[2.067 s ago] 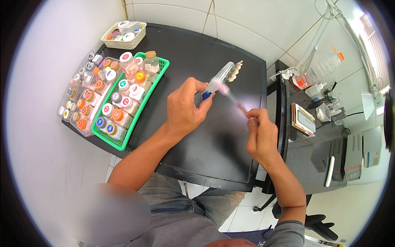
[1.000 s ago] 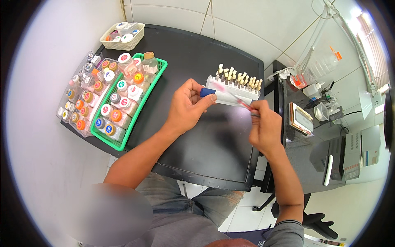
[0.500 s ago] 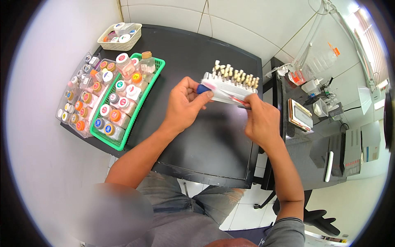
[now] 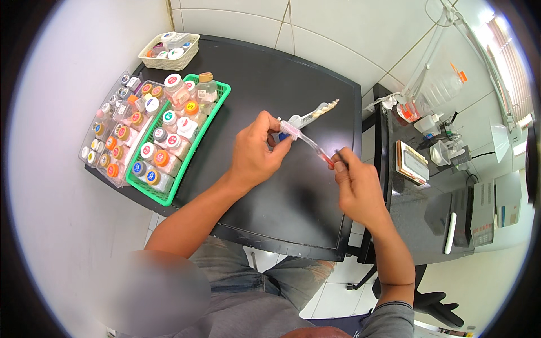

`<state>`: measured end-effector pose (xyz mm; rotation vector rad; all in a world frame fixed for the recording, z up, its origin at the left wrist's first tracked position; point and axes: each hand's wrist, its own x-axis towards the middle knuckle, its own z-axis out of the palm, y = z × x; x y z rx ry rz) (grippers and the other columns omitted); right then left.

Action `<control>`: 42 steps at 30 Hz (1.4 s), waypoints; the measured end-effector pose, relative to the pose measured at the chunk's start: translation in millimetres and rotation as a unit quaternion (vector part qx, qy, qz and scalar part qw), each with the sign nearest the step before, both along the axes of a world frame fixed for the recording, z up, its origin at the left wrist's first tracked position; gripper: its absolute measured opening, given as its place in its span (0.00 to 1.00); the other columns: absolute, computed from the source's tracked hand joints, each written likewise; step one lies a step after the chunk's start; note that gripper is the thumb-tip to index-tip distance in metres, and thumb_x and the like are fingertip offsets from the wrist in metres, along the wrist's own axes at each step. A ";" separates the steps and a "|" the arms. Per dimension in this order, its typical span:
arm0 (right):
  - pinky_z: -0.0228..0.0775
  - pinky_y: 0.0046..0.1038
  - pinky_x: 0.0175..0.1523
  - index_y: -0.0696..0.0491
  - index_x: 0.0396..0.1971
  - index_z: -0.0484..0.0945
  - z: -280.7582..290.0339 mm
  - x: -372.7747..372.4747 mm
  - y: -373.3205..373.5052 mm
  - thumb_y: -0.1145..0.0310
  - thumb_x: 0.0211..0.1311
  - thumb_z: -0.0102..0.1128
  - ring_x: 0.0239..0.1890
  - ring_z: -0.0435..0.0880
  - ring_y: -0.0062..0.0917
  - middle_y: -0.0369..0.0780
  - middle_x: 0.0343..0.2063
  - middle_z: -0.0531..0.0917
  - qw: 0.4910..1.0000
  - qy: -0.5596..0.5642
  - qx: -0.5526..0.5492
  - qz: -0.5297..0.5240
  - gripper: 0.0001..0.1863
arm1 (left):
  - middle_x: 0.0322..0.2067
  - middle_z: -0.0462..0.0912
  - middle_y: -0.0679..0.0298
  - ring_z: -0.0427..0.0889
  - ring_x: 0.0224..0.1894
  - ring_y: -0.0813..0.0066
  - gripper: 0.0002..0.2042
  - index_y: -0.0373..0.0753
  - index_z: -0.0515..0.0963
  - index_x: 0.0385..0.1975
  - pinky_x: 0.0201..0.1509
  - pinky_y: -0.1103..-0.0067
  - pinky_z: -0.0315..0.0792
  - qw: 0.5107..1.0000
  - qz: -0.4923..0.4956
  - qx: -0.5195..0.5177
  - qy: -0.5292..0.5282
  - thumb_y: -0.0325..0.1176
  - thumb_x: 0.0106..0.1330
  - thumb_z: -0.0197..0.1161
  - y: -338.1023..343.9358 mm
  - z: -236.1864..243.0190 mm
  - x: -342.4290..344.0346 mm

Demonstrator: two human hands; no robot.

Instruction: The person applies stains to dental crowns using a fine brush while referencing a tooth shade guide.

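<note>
The right hand [image 4: 360, 188], at about four o'clock from centre, pinches the red end of a clear-handled toothbrush [image 4: 307, 141]. The left hand [image 4: 256, 152] grips a tooth shade guide [image 4: 315, 112] over the black bench [image 4: 270, 197]; half a second ago its tabs fanned wide, now they point edge-on toward one o'clock. A green basket [image 4: 217, 121] of jars sits at ten o'clock.

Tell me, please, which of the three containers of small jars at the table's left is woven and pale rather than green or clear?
The small cream wicker basket at the table's far left corner. The green tray is plastic mesh beside it, and the clear tray lies at the table's left edge.
</note>
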<state>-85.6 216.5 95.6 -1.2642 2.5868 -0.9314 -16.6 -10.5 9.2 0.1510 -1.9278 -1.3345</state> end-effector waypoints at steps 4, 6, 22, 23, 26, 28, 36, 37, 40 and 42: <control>0.70 0.46 0.32 0.55 0.44 0.75 -1.0 0.3 -0.2 0.76 0.75 0.58 0.26 0.84 0.52 0.50 0.20 0.80 1.000 -0.003 0.003 0.007 0.03 | 0.30 0.85 0.62 0.81 0.28 0.81 0.13 0.33 0.76 0.37 0.31 0.80 0.75 1.000 -0.004 0.003 0.017 0.25 0.64 0.78 2.8 -8.1 -4.5; 0.71 0.45 0.32 0.55 0.43 0.76 5.1 -1.3 2.8 0.77 0.72 0.59 0.26 0.84 0.51 0.49 0.23 0.82 1.000 -0.005 -0.006 0.022 0.04 | 0.30 0.85 0.63 0.81 0.28 0.81 0.13 0.34 0.76 0.37 0.31 0.80 0.75 1.000 0.009 0.001 0.001 0.26 0.64 0.78 2.0 -4.0 -2.1; 0.75 0.46 0.33 0.51 0.41 0.77 -14.3 -28.4 6.2 0.78 0.61 0.63 0.29 0.88 0.46 0.42 0.31 0.88 0.954 0.297 -0.032 -0.027 0.10 | 0.34 0.86 0.64 0.83 0.34 0.83 0.12 0.33 0.74 0.41 0.38 0.82 0.79 0.992 -0.059 0.110 -0.014 0.25 0.71 0.75 6.0 -5.9 -6.2; 0.75 0.47 0.34 0.52 0.42 0.77 -14.7 -37.7 6.9 0.77 0.63 0.63 0.30 0.88 0.47 0.42 0.31 0.88 0.949 0.303 -0.064 -0.059 0.09 | 0.35 0.86 0.63 0.84 0.35 0.83 0.12 0.33 0.74 0.42 0.40 0.82 0.79 0.990 -0.058 0.130 -0.014 0.26 0.72 0.74 5.3 -9.1 -7.5; 0.76 0.51 0.36 0.53 0.43 0.74 -21.8 -45.0 15.9 0.75 0.70 0.61 0.33 0.89 0.50 0.44 0.31 0.88 0.950 0.275 0.007 -0.151 0.06 | 0.37 0.85 0.62 0.85 0.38 0.81 0.12 0.34 0.72 0.43 0.43 0.82 0.80 0.984 -0.034 0.173 -0.006 0.25 0.74 0.73 -3.1 -14.7 -11.9; 0.76 0.55 0.37 0.54 0.44 0.71 -38.8 -49.5 18.3 0.70 0.75 0.59 0.34 0.88 0.55 0.48 0.35 0.85 0.944 0.270 0.089 -0.168 0.07 | 0.38 0.85 0.60 0.86 0.40 0.80 0.11 0.34 0.71 0.44 0.45 0.81 0.82 0.984 0.011 0.176 0.012 0.25 0.76 0.71 -10.6 -11.3 -10.2; 0.76 0.51 0.40 0.55 0.41 0.74 -74.1 -46.3 5.3 0.74 0.64 0.64 0.37 0.88 0.48 0.46 0.38 0.81 0.947 0.233 0.194 -0.111 0.09 | 0.45 0.85 0.56 0.89 0.45 0.73 0.10 0.35 0.72 0.45 0.56 0.75 0.85 0.954 -0.055 0.284 0.082 0.25 0.77 0.69 -14.4 -8.6 -11.2; 0.75 0.48 0.42 0.55 0.40 0.76 -82.4 -52.1 6.2 0.74 0.63 0.65 0.38 0.88 0.46 0.45 0.38 0.81 0.942 0.261 0.189 -0.089 0.08 | 0.45 0.86 0.56 0.89 0.45 0.73 0.10 0.35 0.72 0.45 0.56 0.75 0.84 0.951 -0.067 0.295 0.072 0.26 0.77 0.69 -13.6 -9.9 -10.6; 0.72 0.41 0.45 0.54 0.37 0.78 -95.5 -60.3 3.4 0.75 0.59 0.67 0.41 0.86 0.40 0.43 0.37 0.83 0.935 0.292 0.187 -0.070 0.08 | 0.46 0.86 0.56 0.88 0.46 0.73 0.10 0.36 0.72 0.46 0.57 0.75 0.84 0.942 -0.098 0.318 0.048 0.27 0.78 0.69 -9.0 -11.6 -11.8; 0.72 0.40 0.46 0.54 0.37 0.80 -95.2 -61.4 -0.7 0.75 0.59 0.68 0.42 0.86 0.40 0.43 0.36 0.84 0.938 0.284 0.190 -0.065 0.08 | 0.46 0.86 0.56 0.88 0.47 0.73 0.10 0.36 0.73 0.46 0.58 0.74 0.83 0.938 -0.113 0.325 0.040 0.29 0.79 0.69 -7.2 -13.1 -10.0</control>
